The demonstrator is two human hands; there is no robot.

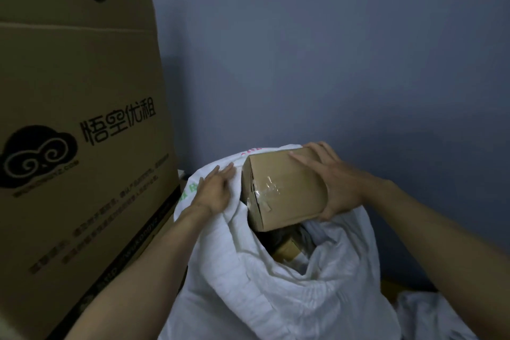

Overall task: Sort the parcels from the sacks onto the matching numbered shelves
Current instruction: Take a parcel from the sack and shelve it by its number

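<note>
Parcel (284, 190) gripped by right hand (339, 182) over sack (242, 284), left hand (212, 190) holding its rim.

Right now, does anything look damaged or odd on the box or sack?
Only the tape on the near end of the cardboard box: wrinkled and patchy across the seam. The white sack looks intact.

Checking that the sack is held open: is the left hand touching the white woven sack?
Touching. The head view shows the left hand gripping the bunched rim fabric of the white woven sack.
</note>
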